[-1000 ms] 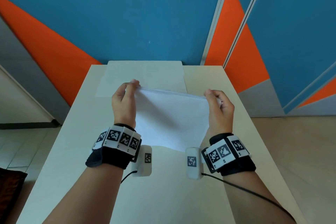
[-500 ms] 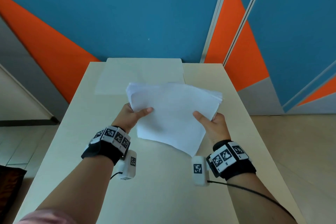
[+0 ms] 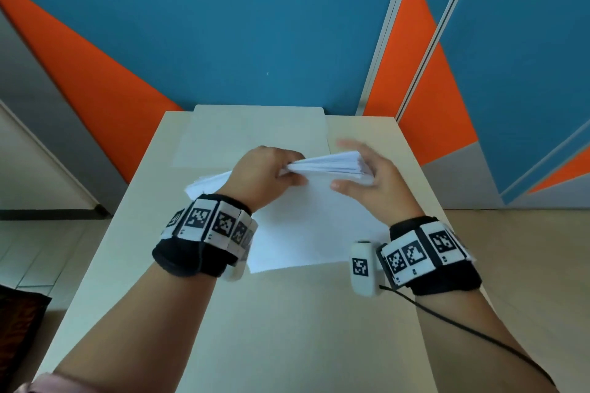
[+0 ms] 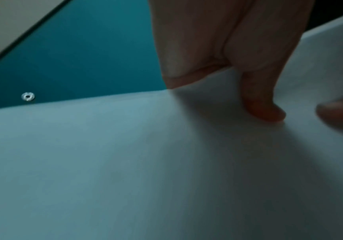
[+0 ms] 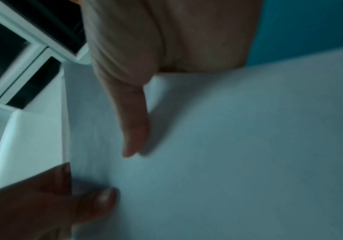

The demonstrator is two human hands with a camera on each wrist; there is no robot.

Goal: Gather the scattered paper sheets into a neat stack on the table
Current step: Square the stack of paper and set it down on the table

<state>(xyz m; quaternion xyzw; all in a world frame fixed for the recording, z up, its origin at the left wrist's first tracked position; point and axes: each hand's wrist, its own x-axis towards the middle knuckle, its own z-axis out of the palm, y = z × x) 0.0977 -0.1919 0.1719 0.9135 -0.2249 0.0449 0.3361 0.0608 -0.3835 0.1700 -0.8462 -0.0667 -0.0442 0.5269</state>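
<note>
Left hand [image 3: 265, 175] pinches stack [image 3: 332, 164] at 9 o'clock, right hand [image 3: 376, 183] flat-fingered at 3; lone pinch may let sheets fan.

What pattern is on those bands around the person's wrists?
Black-and-white square code tiles on black wristbands, clearest in the head view.

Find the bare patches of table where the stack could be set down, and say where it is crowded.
Bare table lies between the forearms, nearer than the paper stack, and in a strip outside the left wrist. The far end is taken by a large pale sheet. The middle is crowded: left hand and right hand meet at the stack.
</note>
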